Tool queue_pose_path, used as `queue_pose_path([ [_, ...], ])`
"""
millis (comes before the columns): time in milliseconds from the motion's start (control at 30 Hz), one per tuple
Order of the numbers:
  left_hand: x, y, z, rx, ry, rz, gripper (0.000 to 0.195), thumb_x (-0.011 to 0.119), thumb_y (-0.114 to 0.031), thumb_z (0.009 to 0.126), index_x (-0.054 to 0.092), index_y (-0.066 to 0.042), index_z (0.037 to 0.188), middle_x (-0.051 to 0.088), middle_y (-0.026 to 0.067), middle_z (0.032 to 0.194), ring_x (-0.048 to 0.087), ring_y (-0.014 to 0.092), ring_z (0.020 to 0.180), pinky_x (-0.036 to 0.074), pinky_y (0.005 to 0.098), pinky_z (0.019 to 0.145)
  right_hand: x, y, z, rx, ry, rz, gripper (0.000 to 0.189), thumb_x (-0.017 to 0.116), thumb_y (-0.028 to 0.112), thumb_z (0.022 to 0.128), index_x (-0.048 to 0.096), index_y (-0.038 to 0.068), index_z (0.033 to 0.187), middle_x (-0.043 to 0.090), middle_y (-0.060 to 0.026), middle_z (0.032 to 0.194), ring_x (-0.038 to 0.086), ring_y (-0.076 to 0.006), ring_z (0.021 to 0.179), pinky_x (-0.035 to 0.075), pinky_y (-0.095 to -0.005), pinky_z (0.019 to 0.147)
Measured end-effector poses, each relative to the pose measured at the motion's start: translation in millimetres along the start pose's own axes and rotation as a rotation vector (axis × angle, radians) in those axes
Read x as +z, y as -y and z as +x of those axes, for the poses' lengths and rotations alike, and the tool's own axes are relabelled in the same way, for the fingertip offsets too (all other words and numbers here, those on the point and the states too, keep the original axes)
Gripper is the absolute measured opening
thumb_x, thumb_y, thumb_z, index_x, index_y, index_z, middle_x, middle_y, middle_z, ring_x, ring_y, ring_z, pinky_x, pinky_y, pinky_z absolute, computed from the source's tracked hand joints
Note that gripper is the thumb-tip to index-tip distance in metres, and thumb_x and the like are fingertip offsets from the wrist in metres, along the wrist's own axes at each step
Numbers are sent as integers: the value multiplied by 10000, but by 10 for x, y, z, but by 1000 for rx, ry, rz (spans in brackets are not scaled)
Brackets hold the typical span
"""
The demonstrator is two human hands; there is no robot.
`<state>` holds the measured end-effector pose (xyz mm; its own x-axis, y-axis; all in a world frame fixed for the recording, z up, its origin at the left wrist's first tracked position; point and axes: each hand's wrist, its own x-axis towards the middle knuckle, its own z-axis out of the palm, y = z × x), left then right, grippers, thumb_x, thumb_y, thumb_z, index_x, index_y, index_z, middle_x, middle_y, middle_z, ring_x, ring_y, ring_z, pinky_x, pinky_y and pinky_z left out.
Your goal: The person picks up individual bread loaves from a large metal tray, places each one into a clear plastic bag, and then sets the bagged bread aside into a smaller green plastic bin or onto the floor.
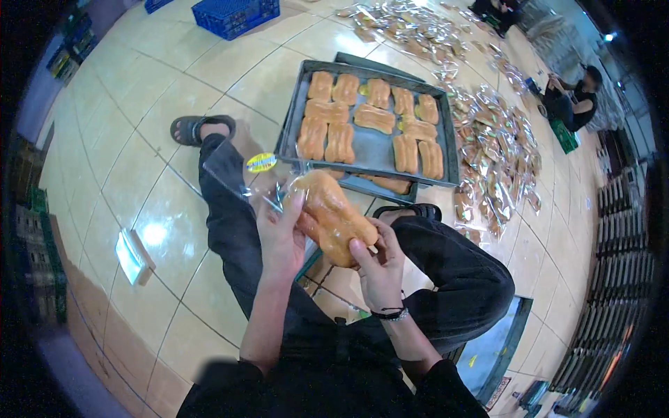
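Observation:
Between my two hands is a glossy brown ridged bread roll (334, 219), held above my lap. My right hand (384, 266) grips its lower right end, thumb on top. On the other side, my left hand (282, 235) holds a clear plastic bag (230, 170) with a yellow oval label (261, 162), its thumb against the roll's upper left. How far the roll sits inside the bag is hard to tell. Just beyond lies a metal baking tray (368, 151) with several similar rolls. It rests on further trays, with more rolls partly hidden underneath.
Bagged rolls (491, 157) lie heaped on the tiled floor at right, and another heap (407, 31) lies farther back. A blue crate (235, 18) stands at top left. Another person (575, 99) sits at far right. Near my left leg is a white packet (130, 256); stacked trays (622, 261) line the right.

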<state>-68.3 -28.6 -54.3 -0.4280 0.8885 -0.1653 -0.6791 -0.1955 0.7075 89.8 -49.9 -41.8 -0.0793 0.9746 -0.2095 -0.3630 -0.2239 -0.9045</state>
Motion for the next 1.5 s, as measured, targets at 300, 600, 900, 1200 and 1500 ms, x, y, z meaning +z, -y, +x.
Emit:
queue_pose_path([
  [300,97,139,-87,-17,5,96,433,612,-10,892,427,-48,1281,575,104,1152,621,219,1025,539,351,862,-23,-126,94,17,21,49,423,670,16,878,517,-49,1266,609,-111,1158,614,-171,1032,558,-311,860],
  [600,154,271,4,-84,-184,35,432,654,-126,910,436,-53,1276,582,104,1126,641,212,963,581,373,759,-16,-82,118,42,59,175,412,631,-12,899,466,-61,1273,595,-144,1214,624,-175,1045,540,-305,883],
  [900,-161,595,232,401,327,940,429,777,-286,810,611,-5,1089,658,118,945,640,210,854,518,369,744,-70,1220,1873,-10,243,-156,301,588,282,951,651,-7,1007,660,-48,898,628,-131,869,511,-272,744],
  [1200,-2260,1961,543,-73,116,1683,205,713,-122,782,644,-7,938,658,191,889,623,373,898,496,442,768,-1342,1300,3923,-81,35,-87,285,541,275,961,582,26,1094,642,-161,1014,637,-323,966,524,-443,826],
  [1500,-2377,1821,374,205,-72,1718,151,634,-66,803,619,5,936,616,204,935,560,388,962,446,471,851,-2191,-830,3871,423,-378,-1334,651,517,533,826,656,-17,1145,657,-227,1152,624,-356,1095,487,-427,918],
])
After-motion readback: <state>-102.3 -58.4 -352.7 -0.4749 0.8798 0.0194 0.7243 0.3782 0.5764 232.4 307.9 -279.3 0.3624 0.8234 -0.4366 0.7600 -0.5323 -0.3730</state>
